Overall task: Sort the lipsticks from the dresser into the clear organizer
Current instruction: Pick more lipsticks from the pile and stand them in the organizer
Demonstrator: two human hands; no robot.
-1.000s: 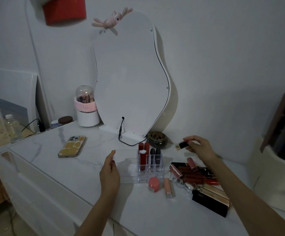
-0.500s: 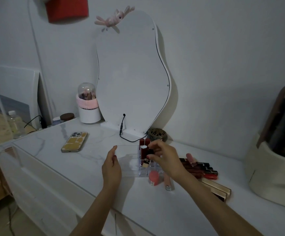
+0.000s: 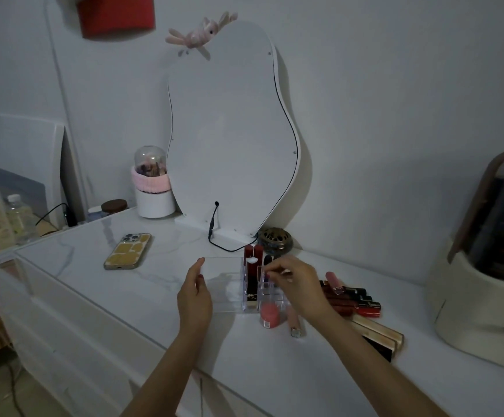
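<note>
In the head view, the right hand (image 3: 297, 284) has been brought from beside the brass dish (image 3: 275, 239) to the right-hand slots of the clear organizer (image 3: 223, 291), fingers pinched; the dark lipstick held a second ago is no longer visible, so whether it is released cannot be told. The organizer's left edge is steadied by the left hand (image 3: 195, 297), fingers narrow. One more lipstick appears delivered; the loose lipsticks (image 3: 351, 300) remain on the desk (image 3: 160, 299) just right of it.
</note>
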